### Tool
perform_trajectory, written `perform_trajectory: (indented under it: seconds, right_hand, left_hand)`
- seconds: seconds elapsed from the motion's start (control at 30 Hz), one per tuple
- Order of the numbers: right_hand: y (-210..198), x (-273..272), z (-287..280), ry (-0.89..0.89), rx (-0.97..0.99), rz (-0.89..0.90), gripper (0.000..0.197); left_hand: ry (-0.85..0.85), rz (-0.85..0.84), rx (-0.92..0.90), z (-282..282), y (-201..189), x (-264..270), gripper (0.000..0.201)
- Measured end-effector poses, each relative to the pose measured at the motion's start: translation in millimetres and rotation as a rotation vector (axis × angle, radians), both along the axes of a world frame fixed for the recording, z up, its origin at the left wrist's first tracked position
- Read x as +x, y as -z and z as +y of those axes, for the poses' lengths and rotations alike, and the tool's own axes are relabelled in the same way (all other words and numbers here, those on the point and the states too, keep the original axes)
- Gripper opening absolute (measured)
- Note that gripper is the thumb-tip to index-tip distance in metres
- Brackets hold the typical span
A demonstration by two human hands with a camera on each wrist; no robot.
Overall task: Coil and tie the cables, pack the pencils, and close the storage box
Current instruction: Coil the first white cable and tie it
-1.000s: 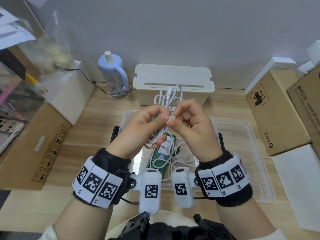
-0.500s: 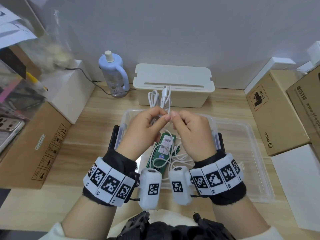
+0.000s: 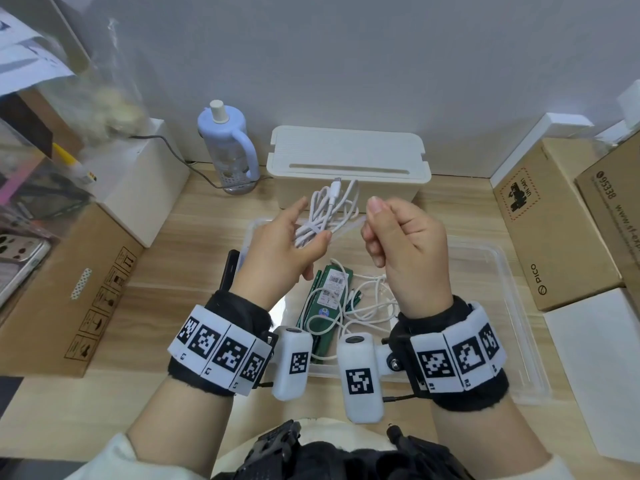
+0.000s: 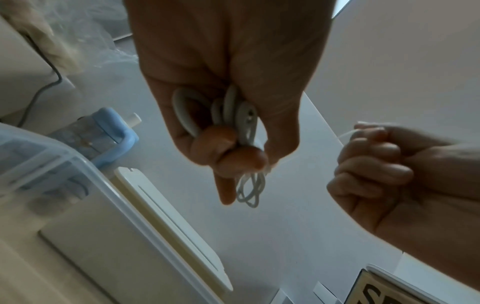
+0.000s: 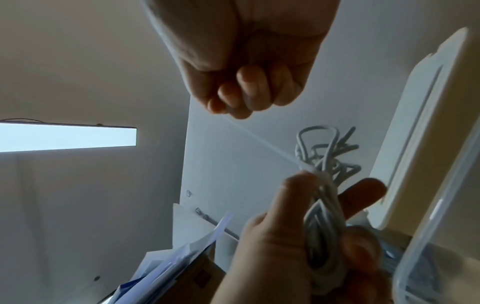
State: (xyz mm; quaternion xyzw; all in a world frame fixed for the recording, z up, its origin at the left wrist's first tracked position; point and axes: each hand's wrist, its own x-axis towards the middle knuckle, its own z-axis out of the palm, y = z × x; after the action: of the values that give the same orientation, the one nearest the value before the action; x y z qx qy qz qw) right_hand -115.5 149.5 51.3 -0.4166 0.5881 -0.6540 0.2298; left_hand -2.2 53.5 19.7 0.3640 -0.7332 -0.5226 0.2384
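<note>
A coiled white cable [image 3: 323, 211] is held up above the clear storage box [image 3: 246, 237], and my left hand [image 3: 311, 223] grips it around the middle. A thin translucent tie [image 3: 348, 226] wraps the bundle. Its tail runs right to my right hand [image 3: 374, 220], which pinches it in a closed fist. The left wrist view shows the cable loops [image 4: 233, 111] in my left hand [image 4: 233, 148] and the right fist [image 4: 369, 164] beside it. The right wrist view shows the tie [image 5: 259, 142] stretched taut. A green pencil box [image 3: 329, 296] and a loose white cable [image 3: 370, 306] lie in the storage box.
The clear lid [image 3: 516, 306] lies right of the storage box. A cream cable box [image 3: 346, 157] and a blue bottle [image 3: 228, 147] stand at the wall. Cardboard boxes flank the desk on the left [image 3: 69, 289] and the right [image 3: 561, 230].
My hands were together at the bundle; now they have drawn apart. The right hand has pulled the tie tail out to the right while the left keeps the coil.
</note>
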Motion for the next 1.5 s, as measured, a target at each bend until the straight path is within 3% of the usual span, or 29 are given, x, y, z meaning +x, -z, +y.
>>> perform_trajectory:
  seconds: [0.1, 0.33, 0.53, 0.7, 0.83, 0.9, 1.0, 1.13, 1.3, 1.5]
  right_hand:
    - [-7, 3, 0, -0.028, -0.068, 0.013, 0.033]
    - [-17, 12, 4, -0.127, -0.138, 0.097, 0.027]
    - [-13, -3, -1, -0.022, -0.167, 0.126, 0.025]
    - [-12, -4, 1, -0.191, -0.206, -0.027, 0.034]
    - [-16, 0, 1, -0.306, -0.178, -0.179, 0.026]
    - [-16, 3, 0, -0.295, -0.17, -0.227, 0.033]
    - [-11, 4, 0, -0.25, -0.156, -0.147, 0.039]
    - [-7, 0, -2, -0.281, -0.11, -0.122, 0.014]
    - [-8, -2, -2, -0.268, -0.113, -0.051, 0.011]
    - [-6, -1, -4, -0.199, -0.12, 0.003, 0.011]
  left_hand:
    - [0.007, 0.062, -0.007, 1, -2, -3, 0.03]
    - [-0.006, 0.092, -0.045, -4, -4, -8, 0.02]
    - [0.06, 0.293, 0.427, -3, -1, -2, 0.019]
    - [0.16, 0.478, 0.643, -4, -3, 2, 0.029]
    - [0.183, 0.506, 0.66, 0, -5, -1, 0.028]
    - [0.135, 0.501, 0.648, 4, -8, -4, 0.02]
    - [0.088, 0.485, 0.608, 9, -12, -7, 0.017]
    - [0.134, 0.48, 0.562, 10, -14, -5, 0.008]
    - [0.188, 0.466, 0.524, 11, -15, -4, 0.008]
    - [0.21, 0.352, 0.491, 12, -14, -8, 0.039]
